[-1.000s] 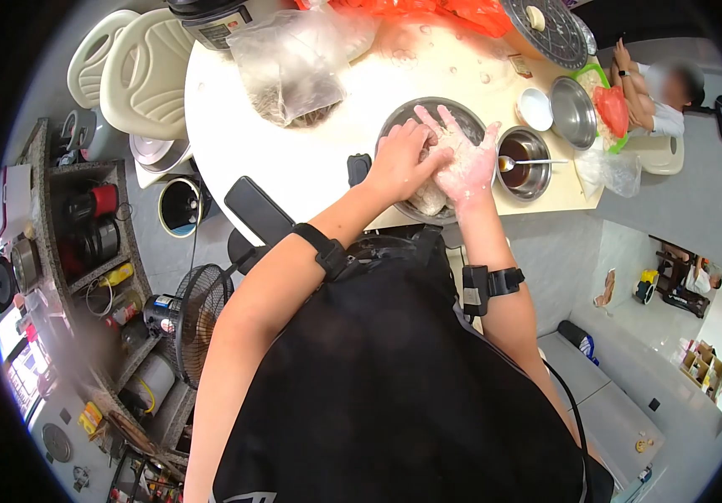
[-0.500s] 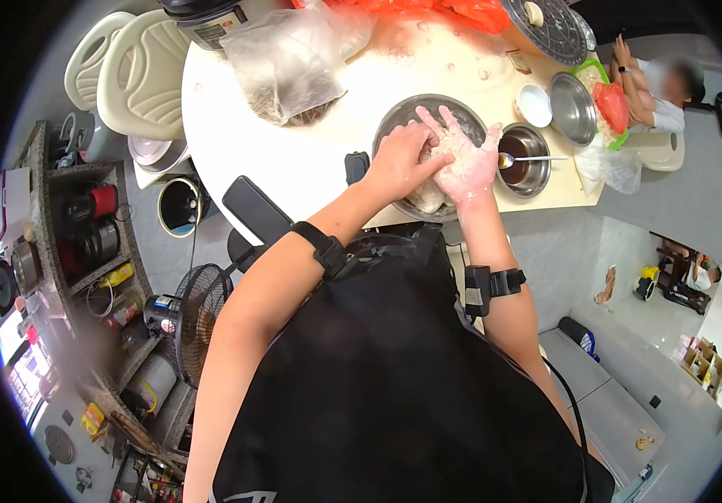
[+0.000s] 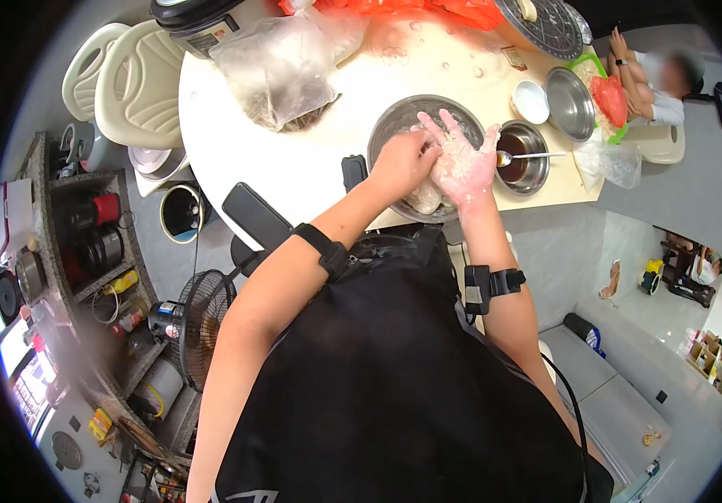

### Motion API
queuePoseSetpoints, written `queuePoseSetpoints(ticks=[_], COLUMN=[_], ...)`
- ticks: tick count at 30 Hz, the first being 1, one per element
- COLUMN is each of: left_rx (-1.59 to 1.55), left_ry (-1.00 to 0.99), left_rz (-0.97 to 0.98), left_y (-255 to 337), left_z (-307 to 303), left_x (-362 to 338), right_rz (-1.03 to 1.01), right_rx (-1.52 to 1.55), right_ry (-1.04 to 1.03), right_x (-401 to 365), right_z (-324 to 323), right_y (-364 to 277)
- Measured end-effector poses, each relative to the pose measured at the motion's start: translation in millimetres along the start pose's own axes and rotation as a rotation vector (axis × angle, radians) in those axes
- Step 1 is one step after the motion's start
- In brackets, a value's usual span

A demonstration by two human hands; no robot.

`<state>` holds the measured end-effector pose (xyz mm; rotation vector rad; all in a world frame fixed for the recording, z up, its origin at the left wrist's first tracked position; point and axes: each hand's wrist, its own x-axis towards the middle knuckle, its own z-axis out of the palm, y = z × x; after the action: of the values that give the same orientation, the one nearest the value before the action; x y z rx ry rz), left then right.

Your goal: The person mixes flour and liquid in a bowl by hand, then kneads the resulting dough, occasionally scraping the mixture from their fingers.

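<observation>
My right hand [image 3: 467,172] is held palm up over a steel mixing bowl [image 3: 393,124], fingers spread, with sticky pale dough smeared on the palm and fingers. My left hand [image 3: 405,164] reaches across the bowl, its fingers curled and pinched together against the right palm. Whatever lies between those fingertips is too small to make out. Below both hands, a lump of dough [image 3: 425,199] rests in the bowl, partly covered by them. Just right of it stands a smaller steel bowl [image 3: 537,178] of dark liquid with a spoon [image 3: 537,156] in it.
A phone [image 3: 258,216] lies at the table's near edge, beside a small black device [image 3: 355,173]. Further back are a plastic bag [image 3: 281,71], a white bowl [image 3: 531,104], a steel basin [image 3: 571,105] and a green tray [image 3: 582,60]. Another person [image 3: 659,88] sits at right.
The left fingers have drawn back a little from the right palm and curled tighter. My right hand stays spread in nearly the same place. The view has shifted slightly.
</observation>
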<state>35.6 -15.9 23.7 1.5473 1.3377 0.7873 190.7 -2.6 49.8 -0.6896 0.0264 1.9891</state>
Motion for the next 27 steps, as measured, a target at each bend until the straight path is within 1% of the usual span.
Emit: queuePoseSetpoints(ticks=[1,4,5,8,12,13,16,18,22,23,26,27], left_rx=[-0.067,-0.563,-0.485,-0.288,0.131,0.130,0.190,0.259,0.334,0.331,0.169,0.058], left_ry=[-0.022,-0.013,0.024,0.130,-0.141,-0.212,-0.231,-0.299,-0.376,-0.403,-0.303,-0.295], left_rz=[-0.078,-0.292,-0.306,-0.059,0.383,0.322,0.402,0.425,0.461,0.434,0.450,0.354], left_y=[-2.3,-9.8,-13.4,-7.4,-16.2,-16.2,-22.1,-24.1,-22.9,-23.5,-29.7,-26.0], left_z=[2.2,-1.1,-4.9,-7.1,-4.1,0.0,4.2,3.5,-1.0,-3.1,-2.9,-5.9], left_x=[1.4,2.4,1.2,-4.5,-6.0,-9.5,-10.5,-9.4,-13.3,-15.6,-19.6,-20.3], right_rz=[0.005,-0.041,-0.068,-0.138,-0.208,-0.215,-0.221,-0.216,-0.172,-0.168,-0.138,-0.135], right_rx=[0.013,-0.264,-0.304,-0.409,-0.511,-0.536,-0.547,-0.557,-0.611,-0.605,-0.677,-0.696], right_ry=[0.008,0.091,0.126,0.219,0.263,0.268,0.267,0.278,0.276,0.284,0.266,0.293], right_x=[0.0,-0.7,-2.5,-12.4,-23.1,-26.5,-33.2,-37.4,-36.8,-36.9,-37.9,-34.5], right_z=[-3.9,-14.5,-18.0,-22.1,-39.5,-40.9,-44.8,-48.3,-63.6,-65.8,-63.8,-63.3], right_y=[-2.4,-13.0,-17.2,-29.2,-40.4,-41.1,-44.5,-43.9,-42.8,-42.3,-45.0,-45.4])
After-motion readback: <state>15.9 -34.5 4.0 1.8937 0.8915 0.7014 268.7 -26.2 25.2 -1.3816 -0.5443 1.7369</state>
